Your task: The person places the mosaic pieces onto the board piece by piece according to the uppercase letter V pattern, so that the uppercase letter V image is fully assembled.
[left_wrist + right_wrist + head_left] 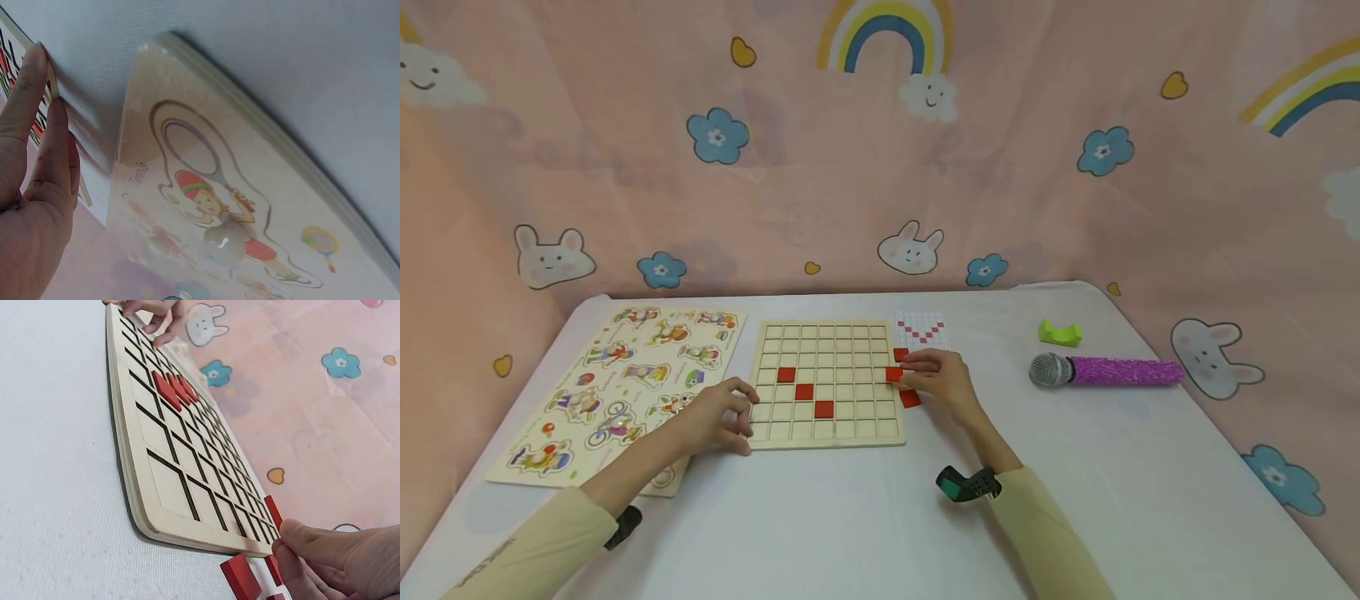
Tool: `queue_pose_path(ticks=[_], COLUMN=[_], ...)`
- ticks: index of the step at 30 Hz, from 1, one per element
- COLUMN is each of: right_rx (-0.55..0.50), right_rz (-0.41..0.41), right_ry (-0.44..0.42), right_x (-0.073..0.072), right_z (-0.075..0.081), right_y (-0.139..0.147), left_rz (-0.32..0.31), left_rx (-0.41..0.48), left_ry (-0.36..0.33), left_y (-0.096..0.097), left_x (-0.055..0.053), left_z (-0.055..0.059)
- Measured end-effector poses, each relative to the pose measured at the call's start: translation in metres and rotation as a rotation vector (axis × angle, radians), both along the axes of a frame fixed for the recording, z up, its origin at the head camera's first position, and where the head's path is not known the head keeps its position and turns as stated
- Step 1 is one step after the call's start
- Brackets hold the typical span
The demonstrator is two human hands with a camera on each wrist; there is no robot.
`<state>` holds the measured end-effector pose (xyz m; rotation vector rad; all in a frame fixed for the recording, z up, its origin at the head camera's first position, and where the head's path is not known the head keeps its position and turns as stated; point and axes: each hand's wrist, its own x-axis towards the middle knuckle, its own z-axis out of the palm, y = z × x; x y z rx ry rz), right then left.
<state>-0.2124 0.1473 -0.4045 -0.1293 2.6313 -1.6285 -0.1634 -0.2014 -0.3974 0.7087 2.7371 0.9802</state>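
A wooden grid board [829,444] lies on the table with red square tiles [804,392] in three of its cells, stepping down to the right. At its left edge, my left hand [718,417] rests with fingertips and thumb against the rim; in the left wrist view the fingers look nearly straight. Between thumb and fingers, my right hand [942,379] pinches a red square tile [273,511] at the board's right edge. Beside that hand lie loose red tiles [241,577], partly covered by its fingers. Behind them is a pattern card [922,328] with a red V.
A wooden picture puzzle board [574,427] lies left of the grid, its near corner under my left forearm. Over on the right are a purple microphone [1120,372] and a small green curved block [1060,333]. A patterned pink cloth [820,167] hangs behind the table.
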Motion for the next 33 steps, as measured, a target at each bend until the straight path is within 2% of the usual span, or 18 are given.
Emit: queue_pose_path(ticks=[7,16,24,33], right_rx=[-0.035,-0.007,-0.090,-0.137], right_rz=[0.002,0.026,0.037,0.106], right_ry=[0.033,0.089,0.083,0.111], right_x=[-0.009,-0.024,-0.033,-0.040], right_z=[-0.001,-0.008,-0.008,-0.013], right_y=[-0.015,-0.033,-0.056,-0.078], left_rz=[-0.016,-0.023,-0.022,-0.020], left_rx=[-0.008,-0.018,-0.027,-0.020], left_ry=[0.018,0.051,0.054,0.039], left_y=[-0.001,-0.001,-0.002,-0.001], left_x=[-0.001,0.000,-0.001,0.000], left_z=[0.000,-0.001,-0.002,0.001])
